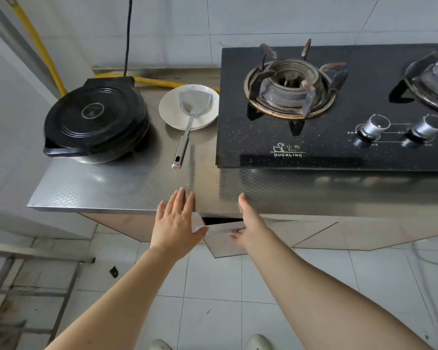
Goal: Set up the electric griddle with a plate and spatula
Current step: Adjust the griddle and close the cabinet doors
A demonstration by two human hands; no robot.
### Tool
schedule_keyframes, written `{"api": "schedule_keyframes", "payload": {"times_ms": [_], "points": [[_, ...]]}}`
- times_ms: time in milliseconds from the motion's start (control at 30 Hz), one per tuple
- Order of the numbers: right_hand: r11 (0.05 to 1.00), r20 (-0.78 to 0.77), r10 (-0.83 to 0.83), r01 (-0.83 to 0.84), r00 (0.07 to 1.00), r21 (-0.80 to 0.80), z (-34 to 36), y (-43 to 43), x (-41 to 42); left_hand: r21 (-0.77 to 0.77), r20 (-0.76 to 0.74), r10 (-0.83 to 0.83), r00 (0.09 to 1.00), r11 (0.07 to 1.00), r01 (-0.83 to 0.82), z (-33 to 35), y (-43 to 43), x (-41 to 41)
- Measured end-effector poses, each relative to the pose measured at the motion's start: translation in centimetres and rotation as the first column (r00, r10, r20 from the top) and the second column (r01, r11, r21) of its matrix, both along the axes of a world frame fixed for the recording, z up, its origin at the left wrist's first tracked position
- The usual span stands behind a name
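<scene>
The black round electric griddle (95, 120) sits closed at the left end of the steel counter (106, 188), its cord running up the wall. Just to its right is a white plate (170, 109). A metal spatula (187, 122) lies with its blade on the plate and its handle pointing toward me over the counter. My left hand (176, 222) hovers flat at the counter's front edge, fingers apart, holding nothing. My right hand (248, 223) is beside it, below the edge, also open and empty, in front of a cabinet door.
A black two-burner gas stove (314, 147) fills the counter's right side, with two knobs at the front. A yellow gas hose (43, 51) runs along the back wall. A cabinet door (225, 238) below the counter stands slightly ajar. White tiled floor lies below.
</scene>
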State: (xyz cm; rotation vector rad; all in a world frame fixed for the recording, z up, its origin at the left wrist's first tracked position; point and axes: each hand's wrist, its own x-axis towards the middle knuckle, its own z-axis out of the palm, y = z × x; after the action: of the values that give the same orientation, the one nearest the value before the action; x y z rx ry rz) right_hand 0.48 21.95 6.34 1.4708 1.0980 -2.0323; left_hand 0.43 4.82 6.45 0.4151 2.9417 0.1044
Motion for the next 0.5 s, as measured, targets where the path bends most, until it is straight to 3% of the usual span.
{"api": "schedule_keyframes", "payload": {"times_ms": [500], "points": [[0.943, -0.103, -0.314, 0.298, 0.944, -0.147, -1.2, -0.4, -1.4, 0.016, 0.021, -0.074, 0.997, 0.997, 0.074, 0.3, -0.9, -1.5]]}}
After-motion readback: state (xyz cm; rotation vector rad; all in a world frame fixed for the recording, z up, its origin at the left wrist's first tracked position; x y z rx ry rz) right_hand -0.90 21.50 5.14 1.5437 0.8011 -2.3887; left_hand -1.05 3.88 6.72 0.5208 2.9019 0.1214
